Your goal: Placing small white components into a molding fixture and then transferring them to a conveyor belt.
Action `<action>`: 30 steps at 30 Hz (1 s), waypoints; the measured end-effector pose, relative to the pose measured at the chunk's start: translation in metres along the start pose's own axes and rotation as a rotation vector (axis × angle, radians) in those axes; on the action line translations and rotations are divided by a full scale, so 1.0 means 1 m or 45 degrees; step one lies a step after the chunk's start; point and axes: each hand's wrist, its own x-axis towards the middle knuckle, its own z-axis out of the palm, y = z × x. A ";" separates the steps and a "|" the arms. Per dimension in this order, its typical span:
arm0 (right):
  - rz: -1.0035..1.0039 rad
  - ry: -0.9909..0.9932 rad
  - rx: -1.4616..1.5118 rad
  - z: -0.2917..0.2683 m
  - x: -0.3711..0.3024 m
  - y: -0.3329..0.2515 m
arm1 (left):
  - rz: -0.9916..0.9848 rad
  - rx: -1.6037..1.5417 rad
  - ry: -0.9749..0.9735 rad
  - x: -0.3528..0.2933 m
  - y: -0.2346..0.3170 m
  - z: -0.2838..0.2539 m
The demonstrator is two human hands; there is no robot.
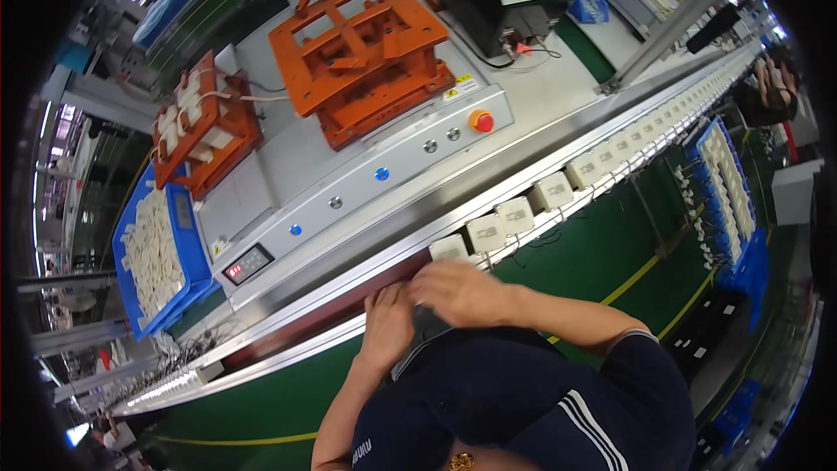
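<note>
My left hand (389, 321) is at the near rail of the conveyor (305, 321), its fingers curled together. Whatever they may hold is hidden. Close to its right side is my right hand (464, 293), partly smeared by motion, with its fingers bent toward the left hand. I cannot make out what it holds. Just beyond the right hand lies a white square box-like part (449, 248), partly covered by it. Beside that part is another white square part (486, 233) with a dark cable, first in a long row running up the line to the right.
Beyond the conveyor stands a grey machine bench with an orange press fixture (375, 44) and a red stop button (481, 120). A smaller orange fixture (209, 126) is at left, above a blue bin (193, 253) of white pieces. A blue tray (757, 249) stands at right.
</note>
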 end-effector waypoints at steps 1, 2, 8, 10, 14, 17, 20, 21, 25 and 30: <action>-0.004 -0.094 -0.153 0.008 0.001 -0.005 | -0.016 0.032 -0.138 -0.002 -0.006 0.001; 0.001 -0.192 -0.307 0.014 -0.001 -0.007 | 0.028 0.026 -0.145 -0.002 -0.009 0.001; 0.172 -0.510 -0.541 -0.022 -0.031 0.038 | -0.141 -0.060 -0.084 -0.006 -0.014 0.003; 0.093 -0.324 -0.354 -0.028 -0.051 0.060 | -0.072 -0.056 -0.006 -0.008 -0.021 0.013; -0.085 -0.218 -0.419 -0.040 -0.059 0.060 | 0.007 -0.036 0.093 0.001 -0.014 0.023; -0.036 -0.262 -0.424 -0.052 -0.063 0.064 | 0.151 0.128 0.248 0.002 -0.028 0.044; 0.001 -0.240 -0.482 -0.069 -0.071 0.072 | 0.181 0.204 0.282 0.001 -0.032 0.046; -0.002 -0.240 -0.486 -0.077 -0.074 0.076 | 0.197 0.213 0.321 0.003 -0.032 0.047; 0.080 -0.204 -0.590 -0.120 -0.097 0.096 | 0.224 0.263 0.389 0.004 -0.036 0.054; 0.127 -0.191 -0.719 -0.172 -0.133 0.126 | 0.276 0.362 0.482 0.008 -0.043 0.072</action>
